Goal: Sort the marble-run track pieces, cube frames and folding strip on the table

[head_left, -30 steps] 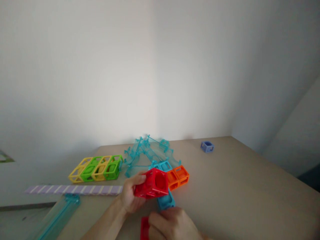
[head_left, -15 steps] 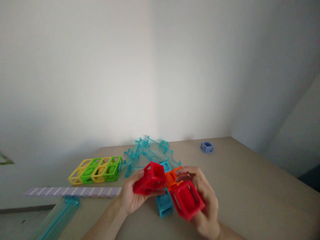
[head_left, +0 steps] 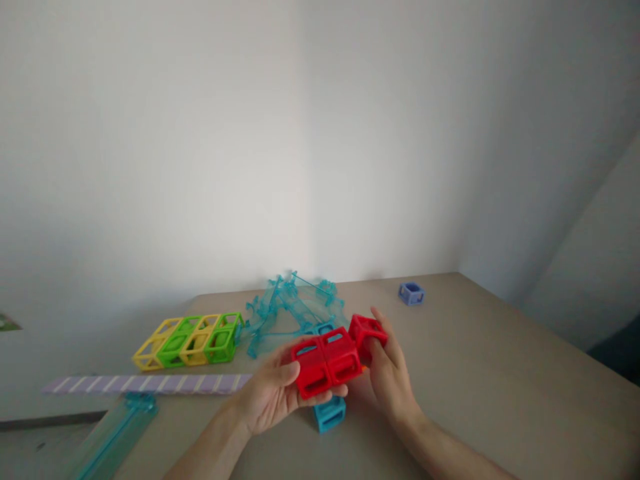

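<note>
My left hand (head_left: 267,397) is wrapped round a pair of joined red open-frame cubes (head_left: 327,363), thumb on the near face and fingers underneath. At their right end, my right hand (head_left: 393,377) grips a single red cube (head_left: 367,329). That cube sits against or very close to the pair; whether they are joined I cannot tell. Beneath the red pieces stands a blue cube (head_left: 330,415) on the table, partly covered by my left fingers. A sliver of an orange piece (head_left: 365,368) shows below the red cubes, mostly hidden.
Clear teal track pieces (head_left: 295,307) lie heaped behind my hands. To the left are joined yellow and green cubes (head_left: 187,340), a lilac striped strip (head_left: 150,384) and a long teal piece (head_left: 115,433). One periwinkle cube (head_left: 411,293) rests near the back wall (head_left: 320,167).
My right hand has moved up, bringing its red cube from the front right to the right end of the left hand's red cubes. The left hand has turned its red cubes flatter, covering the orange piece.
</note>
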Demonstrator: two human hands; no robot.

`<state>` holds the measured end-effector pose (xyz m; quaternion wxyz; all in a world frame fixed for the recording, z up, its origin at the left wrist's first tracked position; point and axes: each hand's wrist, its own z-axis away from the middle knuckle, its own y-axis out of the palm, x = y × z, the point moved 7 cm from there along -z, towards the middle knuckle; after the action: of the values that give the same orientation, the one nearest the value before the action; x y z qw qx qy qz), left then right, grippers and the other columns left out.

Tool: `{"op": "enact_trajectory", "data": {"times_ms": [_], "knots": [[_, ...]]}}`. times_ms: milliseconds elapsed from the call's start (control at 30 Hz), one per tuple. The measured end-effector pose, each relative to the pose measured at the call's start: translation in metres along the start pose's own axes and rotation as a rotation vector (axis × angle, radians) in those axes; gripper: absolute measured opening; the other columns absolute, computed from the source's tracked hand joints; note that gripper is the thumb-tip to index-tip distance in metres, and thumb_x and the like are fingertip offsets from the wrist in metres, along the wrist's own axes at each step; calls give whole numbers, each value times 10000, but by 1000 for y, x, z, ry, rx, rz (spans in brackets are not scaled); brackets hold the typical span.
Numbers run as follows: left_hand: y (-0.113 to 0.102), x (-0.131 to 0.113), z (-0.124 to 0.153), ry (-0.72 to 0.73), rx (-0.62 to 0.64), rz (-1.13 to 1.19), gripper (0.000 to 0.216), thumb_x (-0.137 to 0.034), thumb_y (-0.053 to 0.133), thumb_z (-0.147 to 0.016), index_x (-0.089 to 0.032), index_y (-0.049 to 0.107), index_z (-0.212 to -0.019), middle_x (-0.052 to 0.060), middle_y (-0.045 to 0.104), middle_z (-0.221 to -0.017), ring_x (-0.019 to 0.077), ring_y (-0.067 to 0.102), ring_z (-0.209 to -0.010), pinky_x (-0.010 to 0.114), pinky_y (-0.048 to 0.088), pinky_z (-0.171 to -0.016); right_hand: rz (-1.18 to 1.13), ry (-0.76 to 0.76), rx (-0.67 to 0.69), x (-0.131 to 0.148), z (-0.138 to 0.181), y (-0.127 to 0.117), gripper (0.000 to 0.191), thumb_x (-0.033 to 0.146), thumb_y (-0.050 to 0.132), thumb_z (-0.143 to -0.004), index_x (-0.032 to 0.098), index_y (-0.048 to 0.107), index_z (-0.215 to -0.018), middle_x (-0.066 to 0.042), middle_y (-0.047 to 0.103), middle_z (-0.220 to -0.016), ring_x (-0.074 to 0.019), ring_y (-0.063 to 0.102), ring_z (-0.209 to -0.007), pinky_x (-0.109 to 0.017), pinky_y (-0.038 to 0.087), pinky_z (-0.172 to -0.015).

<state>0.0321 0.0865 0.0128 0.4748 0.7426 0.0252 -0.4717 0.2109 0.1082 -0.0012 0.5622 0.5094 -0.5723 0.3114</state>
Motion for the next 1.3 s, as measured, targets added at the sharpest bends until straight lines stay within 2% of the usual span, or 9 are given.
{"op": "enact_trajectory", "data": {"times_ms": [100, 167, 267, 400, 533, 600, 800, 1033, 1300], "knots": [[-3, -2, -1, 41, -40, -9, 463, -262, 737, -781, -194, 587, -1214, 154, 656, -1217, 336, 653, -1063, 373, 556, -868, 67, -54, 130, 4, 7, 7, 611, 474, 505, -902, 237, 358, -1446, -78, 542, -1375, -247, 496, -1264, -436, 400, -1049], [-5, -5, -1, 71, -55, -5, 437, -238, 753, -765, -204, 610, -1177, 128, 675, -1190, 325, 657, -1060, 371, 563, -861, 77, -123, 198, 11, 13, 11, 570, 476, 483, -927, 265, 365, -1443, -64, 494, -1428, -247, 437, -1322, -452, 355, -1089], [-3, -5, 0, 66, -42, -12, 469, -251, 775, -741, -201, 614, -1179, 130, 681, -1176, 326, 668, -1037, 369, 568, -851, 104, -228, 217, 21, 19, 10, 515, 438, 448, -959, 276, 364, -1440, -59, 450, -1463, -239, 392, -1356, -448, 314, -1120], [1, -5, 1, 69, -16, -8, 489, -285, 778, -738, -207, 613, -1192, 136, 685, -1171, 322, 674, -1026, 353, 564, -848, 193, -362, 247, 33, 22, 13, 483, 362, 409, -987, 299, 322, -1457, -54, 410, -1479, -221, 356, -1371, -430, 311, -1124], [3, -7, 3, 89, 15, 3, 469, -304, 767, -747, -216, 625, -1185, 134, 701, -1138, 327, 674, -1025, 347, 566, -831, 284, -529, 254, 42, 22, 17, 512, 296, 461, -965, 305, 327, -1459, -87, 449, -1387, -232, 465, -1258, -419, 391, -1063], [2, -7, 4, 93, 24, 3, 469, -318, 766, -746, -219, 627, -1183, 137, 703, -1131, 337, 672, -1026, 364, 568, -825, 299, -557, 254, 45, 22, 17, 515, 274, 496, -945, 303, 363, -1442, -99, 447, -1351, -238, 496, -1211, -418, 427, -1027], [4, -9, 3, 123, 59, 16, 445, -344, 739, -770, -224, 636, -1187, 135, 695, -1163, 331, 661, -1051, 353, 560, -856, 238, -639, 361, 57, 32, 20, 512, 239, 475, -929, 261, 375, -1431, -135, 420, -1367, -283, 464, -1250, -479, 435, -1019], [2, -10, 2, 118, 66, 22, 423, -285, 744, -768, -231, 643, -1176, 115, 688, -1182, 333, 654, -1062, 362, 567, -847, 242, -674, 304, 59, 32, 20, 469, 163, 524, -888, 256, 457, -1343, -127, 452, -1326, -273, 484, -1225, -473, 437, -1009], [-3, -8, 4, 83, 54, -15, 542, -235, 777, -726, -221, 603, -1238, 134, 669, -1211, 345, 640, -1085, 402, 553, -874, 360, -745, 310, 67, 35, 22, 450, 122, 501, -888, 267, 496, -1314, -105, 488, -1296, -251, 477, -1230, -424, 421, -1016]]}}
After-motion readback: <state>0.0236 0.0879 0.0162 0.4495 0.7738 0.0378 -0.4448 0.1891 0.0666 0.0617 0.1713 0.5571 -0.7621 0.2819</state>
